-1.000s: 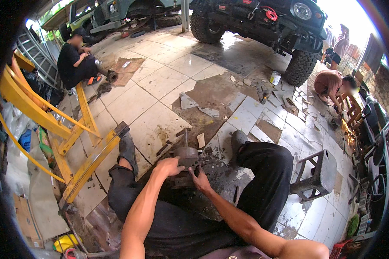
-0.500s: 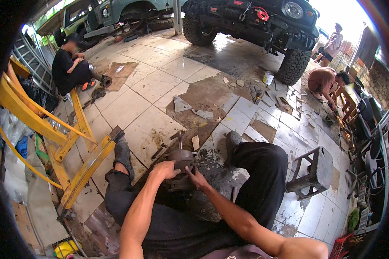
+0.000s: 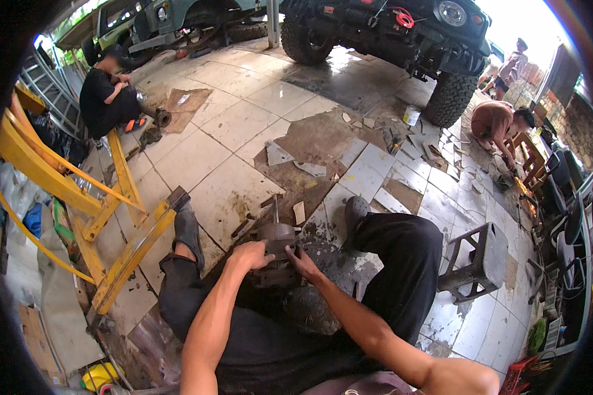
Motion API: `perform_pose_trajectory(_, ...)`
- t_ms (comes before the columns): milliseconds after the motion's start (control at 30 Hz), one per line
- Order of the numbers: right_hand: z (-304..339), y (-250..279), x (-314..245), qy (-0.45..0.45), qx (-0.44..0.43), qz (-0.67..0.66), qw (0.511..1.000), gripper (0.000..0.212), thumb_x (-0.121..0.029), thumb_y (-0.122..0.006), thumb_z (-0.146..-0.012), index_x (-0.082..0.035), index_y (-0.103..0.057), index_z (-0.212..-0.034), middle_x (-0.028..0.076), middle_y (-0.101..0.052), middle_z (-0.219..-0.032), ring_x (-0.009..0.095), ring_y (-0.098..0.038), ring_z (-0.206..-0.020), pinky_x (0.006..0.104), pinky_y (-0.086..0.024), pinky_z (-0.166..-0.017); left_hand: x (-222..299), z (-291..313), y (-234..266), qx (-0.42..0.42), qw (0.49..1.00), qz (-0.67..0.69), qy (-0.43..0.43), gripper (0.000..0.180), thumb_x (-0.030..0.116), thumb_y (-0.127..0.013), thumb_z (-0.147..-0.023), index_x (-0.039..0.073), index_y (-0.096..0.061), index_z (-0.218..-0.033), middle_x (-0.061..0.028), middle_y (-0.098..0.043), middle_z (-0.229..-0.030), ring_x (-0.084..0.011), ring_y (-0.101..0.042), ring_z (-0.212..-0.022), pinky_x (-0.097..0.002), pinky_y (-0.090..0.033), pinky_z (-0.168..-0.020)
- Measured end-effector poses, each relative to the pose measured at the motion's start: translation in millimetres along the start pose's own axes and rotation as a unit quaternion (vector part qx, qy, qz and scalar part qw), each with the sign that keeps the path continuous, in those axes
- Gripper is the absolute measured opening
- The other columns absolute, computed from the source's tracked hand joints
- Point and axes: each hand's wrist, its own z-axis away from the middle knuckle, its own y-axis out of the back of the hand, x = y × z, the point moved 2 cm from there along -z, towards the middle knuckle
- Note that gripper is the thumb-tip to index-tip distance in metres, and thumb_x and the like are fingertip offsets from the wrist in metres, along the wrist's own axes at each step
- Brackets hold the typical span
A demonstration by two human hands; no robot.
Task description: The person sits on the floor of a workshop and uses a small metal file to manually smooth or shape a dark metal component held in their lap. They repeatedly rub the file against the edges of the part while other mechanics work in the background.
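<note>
A dark grey-brown round metal housing [image 3: 276, 232] sits low between my legs, with a thin metal shaft [image 3: 276, 209] sticking out on its far side. My left hand [image 3: 252, 255] grips its left side, the fingers curled onto the metal. From the right, my right hand [image 3: 302, 262] presses thumb and fingers against the opposite side. More dark, greasy metal [image 3: 273, 276] lies just below the hands, partly in shadow; whether it is joined to the housing I cannot tell.
Yellow metal frame [image 3: 135, 253] stands at my left, a black plastic stool [image 3: 474, 263] at my right. Broken tiles [image 3: 310, 169] lie ahead. Beyond are a dark off-road vehicle [image 3: 382, 33], a seated person [image 3: 105, 95] and a person bending near sparks [image 3: 501, 128].
The round housing has tilted and shifted slightly away from me between my hands. My right hand has moved a little farther forward with it; my left hand stays nearly in place.
</note>
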Motion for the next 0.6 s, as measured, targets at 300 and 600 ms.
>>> perform_pose_trajectory(300,22.2,-15.3,-22.5,-0.074,-0.004,0.153,0.986,0.089,-0.064,-0.051,-0.085,0.001,-0.030,-0.142,0.021,-0.041,-0.141,0.033,-0.038,-0.131,0.0388,-0.031,-0.107,-1.2,14.5,11.9,-0.008,1.000,-0.005,0.027,0.059,0.042,-0.058,-0.087,0.001,-0.048,-0.128,-0.0217,-0.060,-0.117,-0.0353,-0.057,-0.110,-0.0457,-0.047,-0.090)
perform_pose_trajectory(600,10.3,-11.6,-13.9,-0.038,0.036,0.089,0.995,0.091,-0.066,-0.057,-0.080,-0.001,-0.036,-0.139,0.023,-0.046,-0.136,0.034,-0.045,-0.126,0.0395,-0.035,-0.104,-3.6,8.8,8.1,-0.024,0.999,0.000,0.028,0.059,0.042,-0.059,-0.086,0.003,-0.048,-0.129,-0.0216,-0.061,-0.116,-0.0353,-0.058,-0.109,-0.0458,-0.047,-0.091)
